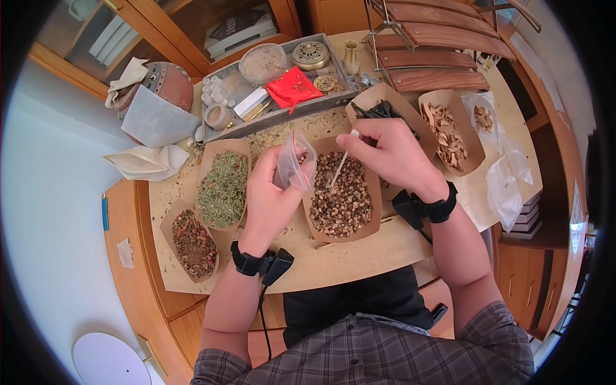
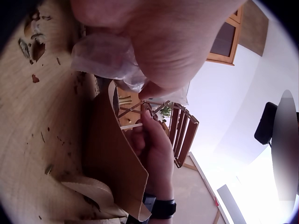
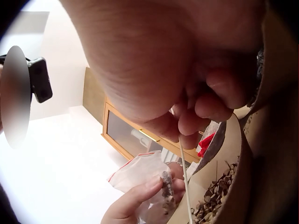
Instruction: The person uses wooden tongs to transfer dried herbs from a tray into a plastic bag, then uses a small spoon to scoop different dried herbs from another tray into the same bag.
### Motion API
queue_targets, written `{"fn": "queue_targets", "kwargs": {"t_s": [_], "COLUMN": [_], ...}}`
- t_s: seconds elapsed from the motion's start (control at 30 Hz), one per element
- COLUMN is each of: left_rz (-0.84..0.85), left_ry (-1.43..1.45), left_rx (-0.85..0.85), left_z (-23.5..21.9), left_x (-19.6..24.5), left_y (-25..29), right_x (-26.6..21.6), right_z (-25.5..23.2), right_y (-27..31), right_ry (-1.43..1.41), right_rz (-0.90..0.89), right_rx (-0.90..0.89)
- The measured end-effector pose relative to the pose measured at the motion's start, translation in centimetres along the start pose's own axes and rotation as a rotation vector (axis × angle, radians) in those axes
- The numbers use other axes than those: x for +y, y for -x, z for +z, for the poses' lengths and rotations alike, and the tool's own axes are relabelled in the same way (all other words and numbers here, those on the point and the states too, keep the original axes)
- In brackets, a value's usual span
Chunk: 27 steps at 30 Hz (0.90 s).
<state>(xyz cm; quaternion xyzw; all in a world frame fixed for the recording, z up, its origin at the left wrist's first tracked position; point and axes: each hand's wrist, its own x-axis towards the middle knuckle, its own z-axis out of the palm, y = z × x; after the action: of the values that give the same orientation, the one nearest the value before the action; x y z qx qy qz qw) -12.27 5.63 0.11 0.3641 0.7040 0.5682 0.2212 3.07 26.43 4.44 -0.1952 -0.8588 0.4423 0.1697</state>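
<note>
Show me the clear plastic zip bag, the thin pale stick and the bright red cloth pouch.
Clear plastic zip bag (image 1: 294,169): head view, middle of its side.
Thin pale stick (image 3: 186,179): right wrist view, along its shaft.
Bright red cloth pouch (image 1: 293,88): head view, middle of its fabric.

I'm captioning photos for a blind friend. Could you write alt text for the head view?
Seen from above, a person's left hand holds a clear zip bag and the right hand a thin pale stick, its tip at brown chopped pieces in a paper tray. Other paper trays hold green sprigs, a reddish mix, dark strips and pale slices.
</note>
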Motion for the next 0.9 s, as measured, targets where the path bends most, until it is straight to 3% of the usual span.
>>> {"fn": "queue_targets", "kwargs": {"t_s": [0.33, 0.9], "left_rz": [0.015, 0.047], "left_ry": [-0.034, -0.041], "left_rx": [0.007, 0.001], "left_z": [0.03, 0.02], "left_x": [0.19, -0.36], "left_y": [0.04, -0.06], "right_x": [0.03, 0.28], "right_z": [-0.08, 0.22], "right_y": [0.13, 0.18], "right_ry": [-0.049, -0.011], "right_rz": [0.042, -0.032], "right_rx": [-0.067, -0.059]}}
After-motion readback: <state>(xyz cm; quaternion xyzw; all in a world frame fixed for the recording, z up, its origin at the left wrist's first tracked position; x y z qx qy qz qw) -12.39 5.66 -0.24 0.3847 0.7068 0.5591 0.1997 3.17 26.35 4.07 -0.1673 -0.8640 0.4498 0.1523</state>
